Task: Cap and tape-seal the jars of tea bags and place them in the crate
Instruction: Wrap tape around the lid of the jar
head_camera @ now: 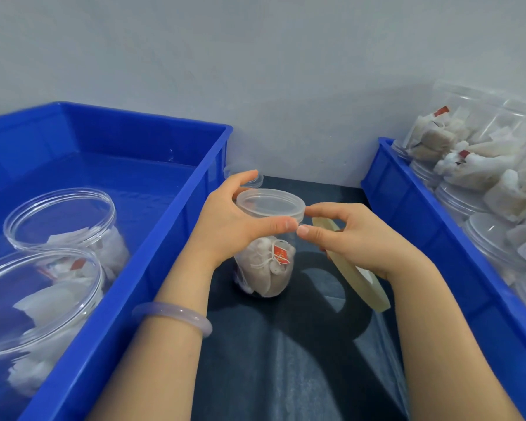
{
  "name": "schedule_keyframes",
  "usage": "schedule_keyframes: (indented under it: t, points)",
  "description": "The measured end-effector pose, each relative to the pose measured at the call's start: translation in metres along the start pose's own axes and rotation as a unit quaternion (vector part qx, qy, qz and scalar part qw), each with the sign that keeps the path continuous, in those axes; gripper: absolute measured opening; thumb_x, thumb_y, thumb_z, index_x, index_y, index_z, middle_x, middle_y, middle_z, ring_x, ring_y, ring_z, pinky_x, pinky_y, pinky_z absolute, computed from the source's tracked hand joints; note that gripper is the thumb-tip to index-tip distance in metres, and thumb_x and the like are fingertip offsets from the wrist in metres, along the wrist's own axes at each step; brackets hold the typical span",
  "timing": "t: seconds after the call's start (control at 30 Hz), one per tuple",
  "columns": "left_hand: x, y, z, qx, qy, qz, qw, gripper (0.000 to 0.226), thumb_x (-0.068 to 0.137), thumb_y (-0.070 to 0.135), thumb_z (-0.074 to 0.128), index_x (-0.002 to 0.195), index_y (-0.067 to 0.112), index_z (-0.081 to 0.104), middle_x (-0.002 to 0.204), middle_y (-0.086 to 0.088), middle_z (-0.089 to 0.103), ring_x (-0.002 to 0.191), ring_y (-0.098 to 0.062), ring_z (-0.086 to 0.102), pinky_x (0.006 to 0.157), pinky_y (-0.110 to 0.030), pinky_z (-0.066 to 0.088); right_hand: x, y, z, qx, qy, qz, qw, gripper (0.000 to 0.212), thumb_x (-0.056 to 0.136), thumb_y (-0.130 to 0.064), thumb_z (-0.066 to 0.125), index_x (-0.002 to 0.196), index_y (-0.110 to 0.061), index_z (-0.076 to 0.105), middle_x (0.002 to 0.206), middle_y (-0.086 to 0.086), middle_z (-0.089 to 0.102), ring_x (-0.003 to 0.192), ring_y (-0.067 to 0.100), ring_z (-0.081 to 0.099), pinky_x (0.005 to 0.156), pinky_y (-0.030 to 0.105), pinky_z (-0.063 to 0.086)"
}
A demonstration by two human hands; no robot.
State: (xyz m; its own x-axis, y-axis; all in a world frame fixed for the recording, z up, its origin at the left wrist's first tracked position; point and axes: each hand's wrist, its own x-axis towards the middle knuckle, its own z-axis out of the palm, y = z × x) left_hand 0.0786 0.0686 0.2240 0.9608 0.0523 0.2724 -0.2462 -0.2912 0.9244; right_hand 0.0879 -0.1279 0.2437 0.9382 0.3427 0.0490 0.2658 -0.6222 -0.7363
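While left fingers [275, 226] clasp the jar [268, 265], right fingers [324, 211] holding the tape roll [357, 276] touch its lid [271, 205].

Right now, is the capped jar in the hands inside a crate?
No, the jar stands on the dark table between the left crate and the right crate, the left hand gripping its lid.
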Motion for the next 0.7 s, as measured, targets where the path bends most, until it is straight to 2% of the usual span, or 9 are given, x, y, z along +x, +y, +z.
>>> schedule_keyframes:
  t: [0.1, 0.2, 0.27, 0.3, 0.4, 0.47, 0.57, 0.63, 0.7]
  points:
    - [-0.001, 0.004, -0.005, 0.030, -0.036, -0.005, 0.999, 0.112, 0.034, 0.061, 0.076, 0.137, 0.034, 0.044, 0.116, 0.025, 0.049, 0.102, 0.011, 0.049, 0.069, -0.005, 0.044, 0.002, -0.003, 0.004, -0.001, 0.018, -0.006, 1.000, 0.034, 0.063, -0.067, 0.065, 0.092, -0.049, 0.061, 0.109, -0.031, 0.057, 0.103, -0.009, 0.054, 0.082, 0.017, 0.041]
    - [-0.002, 0.009, -0.010, 0.054, -0.084, -0.024, 0.995, 0.114, 0.034, 0.060, 0.079, 0.139, 0.035, 0.043, 0.130, 0.022, 0.046, 0.112, 0.004, 0.049, 0.077, -0.009, 0.040, 0.003, -0.004, 0.008, 0.007, 0.031, 0.004, 0.999, 0.049, 0.047, -0.077, 0.064, 0.087, -0.050, 0.061, 0.100, -0.033, 0.056, 0.089, -0.024, 0.049, 0.068, 0.012, 0.037]
    - [-0.002, 0.013, -0.012, 0.080, -0.114, -0.037, 0.990, 0.111, 0.042, 0.053, 0.085, 0.142, 0.036, 0.037, 0.139, 0.019, 0.040, 0.116, 0.001, 0.043, 0.078, -0.010, 0.037, 0.003, 0.000, 0.010, 0.007, 0.026, 0.012, 1.000, 0.054, 0.052, -0.072, 0.072, 0.098, -0.047, 0.062, 0.103, -0.027, 0.059, 0.086, -0.017, 0.054, 0.064, 0.015, 0.039]
    - [-0.003, 0.016, -0.013, 0.103, -0.129, -0.043, 0.985, 0.110, 0.048, 0.047, 0.087, 0.144, 0.036, 0.033, 0.142, 0.018, 0.036, 0.119, 0.000, 0.039, 0.082, -0.012, 0.035, 0.003, 0.001, 0.012, 0.007, 0.019, 0.014, 1.000, 0.057, 0.056, -0.067, 0.075, 0.107, -0.045, 0.061, 0.108, -0.024, 0.059, 0.091, -0.012, 0.056, 0.067, 0.017, 0.041]
    - [-0.004, 0.024, -0.016, 0.177, -0.152, -0.059, 0.971, 0.111, 0.056, 0.038, 0.088, 0.148, 0.037, 0.025, 0.147, 0.014, 0.029, 0.133, -0.008, 0.030, 0.098, -0.026, 0.033, 0.002, -0.002, 0.012, 0.018, -0.014, 0.007, 1.000, 0.064, 0.063, -0.053, 0.081, 0.121, -0.038, 0.058, 0.123, -0.021, 0.057, 0.113, 0.000, 0.052, 0.088, 0.026, 0.046]
    - [-0.006, 0.031, -0.016, 0.207, -0.154, -0.074, 0.963, 0.110, 0.060, 0.033, 0.087, 0.148, 0.041, 0.022, 0.149, 0.009, 0.026, 0.137, -0.014, 0.027, 0.100, -0.032, 0.034, 0.000, -0.006, 0.010, 0.023, -0.047, 0.003, 0.999, 0.065, 0.065, -0.040, 0.084, 0.124, -0.038, 0.056, 0.128, -0.018, 0.055, 0.117, 0.008, 0.053, 0.099, 0.038, 0.045]
    - [-0.007, 0.043, -0.003, 0.310, -0.152, -0.088, 0.934, 0.107, 0.066, 0.027, 0.081, 0.148, 0.045, 0.015, 0.148, -0.002, 0.023, 0.136, -0.024, 0.026, 0.093, -0.037, 0.038, -0.003, -0.011, 0.008, -0.001, -0.071, -0.011, 0.997, 0.064, 0.069, -0.029, 0.081, 0.127, -0.036, 0.054, 0.129, -0.018, 0.054, 0.108, 0.012, 0.056, 0.099, 0.043, 0.046]
    - [-0.002, 0.053, 0.009, 0.422, -0.156, -0.098, 0.888, 0.103, 0.066, 0.028, 0.080, 0.148, 0.037, 0.018, 0.142, -0.008, 0.024, 0.131, -0.029, 0.028, 0.081, -0.037, 0.038, -0.003, -0.014, 0.010, -0.028, -0.065, -0.019, 0.997, 0.058, 0.072, -0.023, 0.079, 0.124, -0.031, 0.056, 0.124, -0.013, 0.056, 0.104, 0.014, 0.057, 0.094, 0.041, 0.048]
    - [0.003, 0.062, 0.020, 0.473, -0.165, -0.109, 0.859, 0.095, 0.064, 0.031, 0.082, 0.142, 0.027, 0.028, 0.137, -0.008, 0.024, 0.125, -0.030, 0.031, 0.076, -0.037, 0.038, -0.002, -0.017, 0.013, -0.074, -0.060, -0.027, 0.995, 0.049, 0.073, -0.018, 0.075, 0.119, -0.023, 0.057, 0.114, -0.004, 0.058, 0.097, 0.018, 0.058, 0.085, 0.036, 0.051]
